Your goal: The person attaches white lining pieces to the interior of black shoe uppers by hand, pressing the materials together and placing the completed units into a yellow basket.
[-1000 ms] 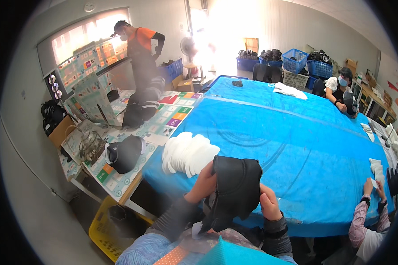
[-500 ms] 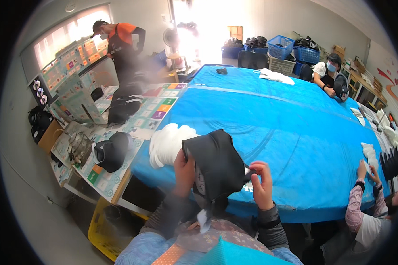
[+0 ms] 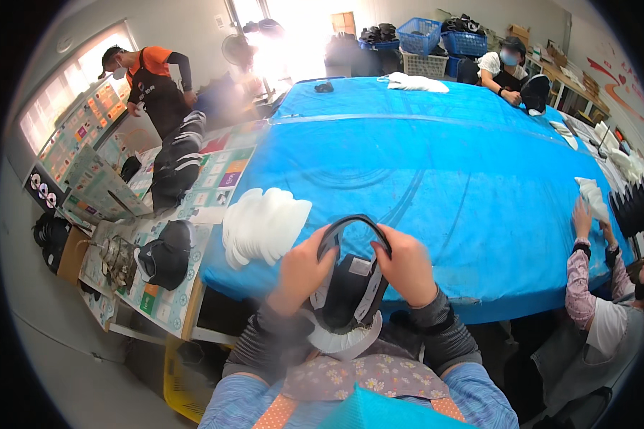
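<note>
In front of my chest I hold a black cap [image 3: 345,300] with its inside toward me. The far rim makes a loop, with my left hand [image 3: 306,273] closed on its left side and my right hand [image 3: 408,266] closed on its right side. Inside, a pale label [image 3: 360,267] and light seam tape show. A white crescent-shaped piece [image 3: 347,342] lies at the cap's near end; how it is joined I cannot tell. Beyond my left hand, a fanned pile of white crescent-shaped pieces [image 3: 261,227] rests on the blue-covered table [image 3: 408,193].
To the left, a black cap [image 3: 166,256] and a row of stacked caps [image 3: 177,164] stand on a patterned side table [image 3: 215,179]. A yellow basket [image 3: 182,382] is below. A person [image 3: 157,86] stands far left; co-workers sit at the far right [image 3: 504,68] and near right [image 3: 601,300].
The cap has turned so its inside faces me and its far rim is spread. My right hand has moved in from its side to the rim. The whole view has shifted.
</note>
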Demonstrator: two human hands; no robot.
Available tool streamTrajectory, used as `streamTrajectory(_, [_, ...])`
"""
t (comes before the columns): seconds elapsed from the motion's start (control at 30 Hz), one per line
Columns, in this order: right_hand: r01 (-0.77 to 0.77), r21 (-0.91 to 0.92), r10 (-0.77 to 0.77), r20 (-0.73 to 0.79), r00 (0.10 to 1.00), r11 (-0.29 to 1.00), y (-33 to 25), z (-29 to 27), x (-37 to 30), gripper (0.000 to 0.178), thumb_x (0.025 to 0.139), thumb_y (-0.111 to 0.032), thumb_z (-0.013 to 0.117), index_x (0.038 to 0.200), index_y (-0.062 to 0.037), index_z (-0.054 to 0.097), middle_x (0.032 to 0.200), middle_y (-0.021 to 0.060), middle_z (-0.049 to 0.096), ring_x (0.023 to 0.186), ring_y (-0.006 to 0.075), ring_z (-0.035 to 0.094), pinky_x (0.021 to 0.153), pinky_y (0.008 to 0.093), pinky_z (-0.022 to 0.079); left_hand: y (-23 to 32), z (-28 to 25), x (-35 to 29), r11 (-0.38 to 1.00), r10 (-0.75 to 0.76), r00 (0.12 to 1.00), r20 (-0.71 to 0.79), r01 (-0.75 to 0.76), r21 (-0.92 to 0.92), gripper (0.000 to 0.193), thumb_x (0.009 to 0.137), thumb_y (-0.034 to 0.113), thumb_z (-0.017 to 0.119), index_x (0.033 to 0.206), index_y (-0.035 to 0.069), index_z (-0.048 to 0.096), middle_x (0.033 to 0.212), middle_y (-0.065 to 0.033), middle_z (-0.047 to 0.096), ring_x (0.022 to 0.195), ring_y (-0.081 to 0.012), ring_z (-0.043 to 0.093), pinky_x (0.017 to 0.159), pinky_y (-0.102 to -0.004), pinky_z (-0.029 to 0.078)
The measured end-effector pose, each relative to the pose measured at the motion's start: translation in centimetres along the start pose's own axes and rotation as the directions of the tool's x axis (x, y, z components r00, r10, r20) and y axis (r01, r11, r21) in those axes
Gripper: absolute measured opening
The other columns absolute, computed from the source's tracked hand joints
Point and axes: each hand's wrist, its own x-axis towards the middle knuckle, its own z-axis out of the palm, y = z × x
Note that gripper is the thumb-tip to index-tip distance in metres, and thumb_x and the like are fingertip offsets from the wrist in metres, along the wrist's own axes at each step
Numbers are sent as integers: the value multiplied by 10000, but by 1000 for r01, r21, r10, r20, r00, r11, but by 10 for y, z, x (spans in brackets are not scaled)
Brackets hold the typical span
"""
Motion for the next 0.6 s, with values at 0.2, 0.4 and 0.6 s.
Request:
streamTrajectory(0.2, [99,-138,-101,-8,995,985,-2,0,6,210,863,-92,653,1062,-31,687,800,149,690,738,336,670,616,433,512,6,-13,22,988,147,987,66,-149,32,259,893,149,670,1130,51,704,878,-217,702,760,-377,692,667,-403,538])
streamTrajectory(0.4, [60,-134,-63,-15,998,989,-5,3,4,213,883,-162,697,1073,-66,712,803,132,707,720,326,673,611,429,514,-1,3,17,975,196,980,12,-196,101,222,903,175,671,1088,60,715,777,-215,678,703,-393,669,631,-450,516])
streamTrajectory(0.6, [68,-172,-65,25,998,983,1,3,10,202,883,-179,705,1037,-48,697,801,137,703,726,319,674,612,417,519,10,5,22,950,283,958,39,-286,123,256,867,158,720,1098,46,727,818,-196,696,691,-362,673,621,-403,518])
